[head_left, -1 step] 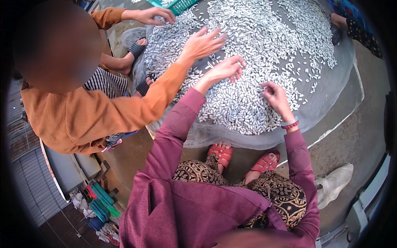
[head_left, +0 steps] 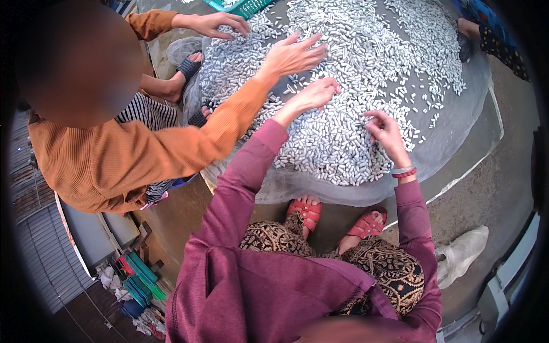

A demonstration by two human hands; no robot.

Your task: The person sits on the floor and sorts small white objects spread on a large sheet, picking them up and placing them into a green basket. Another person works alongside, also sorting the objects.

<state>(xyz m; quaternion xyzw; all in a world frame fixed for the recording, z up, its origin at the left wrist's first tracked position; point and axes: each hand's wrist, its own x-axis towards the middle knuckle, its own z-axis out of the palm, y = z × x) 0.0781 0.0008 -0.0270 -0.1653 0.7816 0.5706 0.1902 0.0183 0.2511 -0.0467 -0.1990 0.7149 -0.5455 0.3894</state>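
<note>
A wide layer of small, silvery-white, capsule-shaped pieces covers a sheet of fine grey netting. My left hand hovers low over the middle of the layer, fingers bent and thumb beneath them. Nothing can be made out in it. To its right, my right hand is just above the pieces with its fingers loosely curled and the thumb apart from the index finger. No held piece shows there. A bracelet and a red band circle that wrist.
At the left, a person in an orange sleeve reaches both hands over the same pieces, one hand close beyond my left. A green plastic basket stands at the far edge. Another person's foot is at far right. A whitish sack lies beside me.
My left hand's fingers have drawn closer together. My right hand has shifted slightly right and down. The other person's hands have moved a little to the right.
</note>
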